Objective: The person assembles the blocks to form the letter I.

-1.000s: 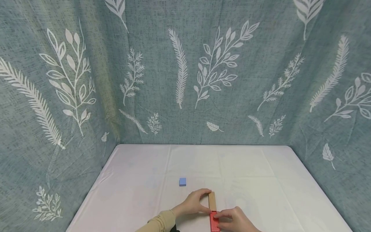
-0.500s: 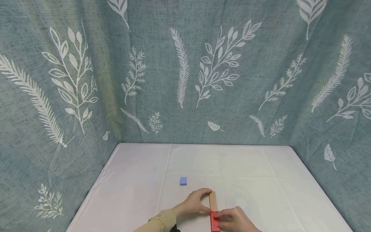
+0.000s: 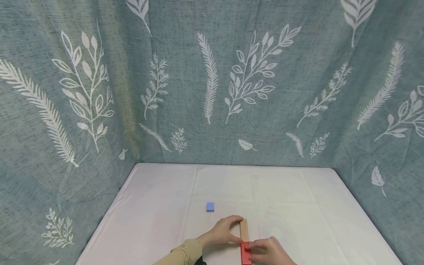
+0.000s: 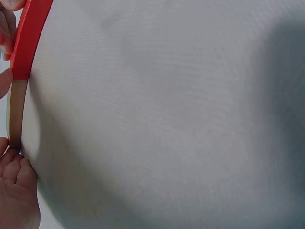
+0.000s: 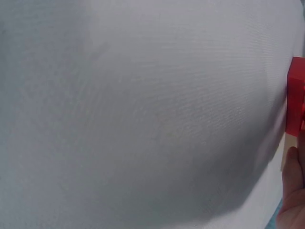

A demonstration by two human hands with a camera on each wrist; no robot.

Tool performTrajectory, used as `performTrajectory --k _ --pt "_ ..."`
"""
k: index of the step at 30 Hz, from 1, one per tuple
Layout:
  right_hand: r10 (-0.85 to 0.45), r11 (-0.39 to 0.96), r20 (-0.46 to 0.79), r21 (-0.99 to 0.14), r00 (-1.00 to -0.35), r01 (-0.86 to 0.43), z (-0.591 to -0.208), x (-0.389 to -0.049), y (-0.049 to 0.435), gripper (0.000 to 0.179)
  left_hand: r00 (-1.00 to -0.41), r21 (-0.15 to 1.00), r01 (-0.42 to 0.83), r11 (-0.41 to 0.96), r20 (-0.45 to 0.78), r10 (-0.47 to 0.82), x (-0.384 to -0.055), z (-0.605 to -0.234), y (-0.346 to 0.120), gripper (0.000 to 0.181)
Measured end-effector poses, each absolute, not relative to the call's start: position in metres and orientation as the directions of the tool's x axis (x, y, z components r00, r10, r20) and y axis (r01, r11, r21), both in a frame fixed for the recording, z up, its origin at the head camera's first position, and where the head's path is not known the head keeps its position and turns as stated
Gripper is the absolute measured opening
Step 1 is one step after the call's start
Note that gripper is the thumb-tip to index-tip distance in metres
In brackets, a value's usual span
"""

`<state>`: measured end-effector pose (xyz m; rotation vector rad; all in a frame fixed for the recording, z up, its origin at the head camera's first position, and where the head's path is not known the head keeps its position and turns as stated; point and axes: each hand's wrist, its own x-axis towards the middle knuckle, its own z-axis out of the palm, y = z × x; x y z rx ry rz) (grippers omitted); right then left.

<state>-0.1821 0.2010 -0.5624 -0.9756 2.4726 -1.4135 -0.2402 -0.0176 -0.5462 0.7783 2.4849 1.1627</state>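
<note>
Wood block [image 3: 244,230]: lay flat on the white table [image 3: 159,206], about midway between left and right edges, well apart from the far edge; pinched by the left hand [image 3: 222,232].
Left hand: held the wood block lengthwise, with a finger at the far end and the thumb close to the join with the red block [image 3: 246,254]; came in from the left-edge side, out of a tan sleeve [image 3: 188,252].
Red block: touched the wood block end to end, in line with it, nearer the person.
Right hand [image 3: 271,252]: gripped the red block from the right-edge side, with bent fingers; partly cut off in the right wrist view.
Blue block [image 3: 210,207]: sat just beyond the left hand, apart from it, closer to the far edge than the wood block and left of midway.
Table: showed faint creases and rounded far corners.
Curtain [image 3: 185,92]: hung behind the far edge and beside both side edges, blue-green with white leaves.
</note>
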Motion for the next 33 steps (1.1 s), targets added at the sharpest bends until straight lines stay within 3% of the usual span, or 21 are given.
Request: performTrajectory --k 5,12,18,24,33 --pt "-0.561 0.370 0.110 -0.853 -0.820 -0.368 -0.561 -0.185 0.198 0.030 -0.813 0.774 0.345 0.530 -0.036 0.581 -0.240 -0.546 -0.019 0.064" --pt "-0.387 0.419 0.044 -0.881 -0.921 -0.219 -0.561 -0.189 0.189 0.033 -0.812 0.765 0.360 0.534 -0.024 0.583 -0.241 -0.547 -0.019 0.065" --pt "-0.284 0.512 -0.040 -0.851 -0.958 -0.116 -0.563 -0.189 0.183 0.035 -0.809 0.773 0.360 0.523 -0.021 0.587 -0.240 -0.546 -0.020 0.064" --pt "-0.297 0.553 -0.009 -0.817 -0.955 -0.164 -0.564 -0.188 0.183 0.033 -0.815 0.769 0.343 0.539 -0.041 0.578 -0.240 -0.546 -0.018 0.064" --pt "-0.351 0.496 0.053 -0.836 -0.935 -0.233 -0.565 -0.188 0.182 0.032 -0.824 0.777 0.324 0.539 -0.048 0.565 -0.240 -0.546 -0.020 0.063"
